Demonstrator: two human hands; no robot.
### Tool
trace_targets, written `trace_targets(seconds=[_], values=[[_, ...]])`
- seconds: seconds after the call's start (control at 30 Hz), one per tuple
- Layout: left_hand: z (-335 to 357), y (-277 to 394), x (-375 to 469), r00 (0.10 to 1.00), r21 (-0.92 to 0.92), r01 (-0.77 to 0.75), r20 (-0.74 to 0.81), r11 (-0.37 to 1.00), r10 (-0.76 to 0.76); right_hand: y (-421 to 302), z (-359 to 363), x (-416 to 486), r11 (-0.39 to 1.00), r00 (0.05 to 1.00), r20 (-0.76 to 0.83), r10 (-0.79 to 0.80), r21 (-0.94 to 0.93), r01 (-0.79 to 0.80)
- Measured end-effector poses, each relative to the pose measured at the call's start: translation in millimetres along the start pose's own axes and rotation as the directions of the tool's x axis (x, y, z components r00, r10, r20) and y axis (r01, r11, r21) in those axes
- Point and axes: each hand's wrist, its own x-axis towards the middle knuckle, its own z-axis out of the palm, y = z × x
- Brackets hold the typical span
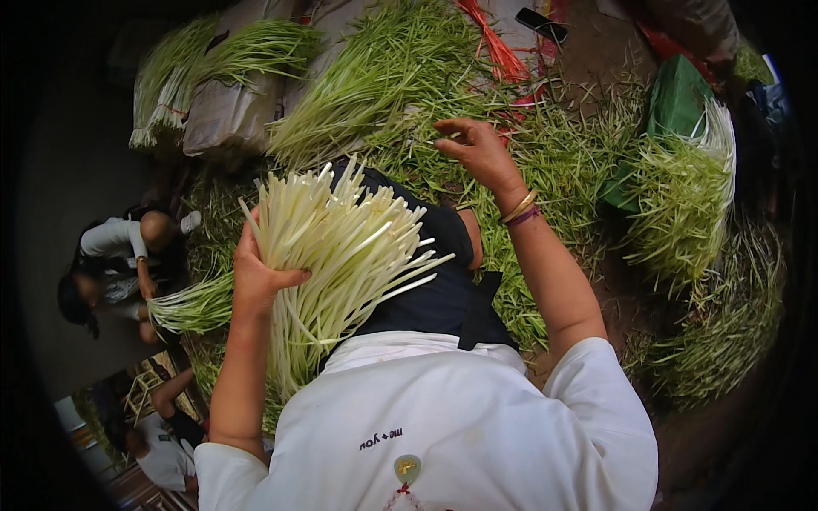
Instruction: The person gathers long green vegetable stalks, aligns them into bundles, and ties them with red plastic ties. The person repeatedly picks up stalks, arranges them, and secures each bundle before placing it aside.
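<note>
My left hand [255, 259] grips a thick bunch of pale green-white stalks [339, 243], which look like garlic chives or a similar vegetable. The thumb crosses the bunch's near side, and the cut white ends fan out away from me over my dark-clothed lap. My right hand [478, 152] is raised beyond the bunch and to its right, thumb and fingers curved but apart. Nothing clear shows between its fingertips. Beyond that hand lies a broad heap of loose green stalks [390, 76], and leaf trimmings [562, 153] cover the ground beneath it.
Red ties [501, 54] and a dark phone [541, 24] lie at the far side. Tied bundles [169, 96] rest by a wrapped block [230, 115] at far left. Stalks [680, 198] lean by a green bag [680, 96] at right. A crouching person [118, 246] holds stalks at left.
</note>
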Motion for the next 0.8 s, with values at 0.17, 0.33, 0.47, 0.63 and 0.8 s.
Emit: trace_targets(seconds=[0.17,0.33,0.47,0.63,0.8], values=[[-5,-3,6,1.0,-0.018,0.002,-0.017,1.0,-0.003,-61,49,-7,0.952,0.832,0.554,-0.033,-0.236,0.195],[0,-9,10,0.999,-0.087,0.035,-0.01,0.996,-0.036,-70,68,-12,0.785,0.849,0.495,-0.184,-0.445,0.43],[-6,-11,15,0.997,-0.162,0.079,0.005,0.984,-0.079,-41,39,-6,0.944,0.918,0.266,-0.294,-0.072,0.323],[-6,-12,17,0.982,-0.253,0.187,0.077,0.949,-0.173,49,-45,9,0.77,0.885,-0.346,-0.312,-0.637,0.023],[-3,-14,18,0.985,-0.253,0.158,0.105,0.955,-0.135,-67,18,-17,0.975,0.978,0.11,-0.178,-0.117,0.191]])
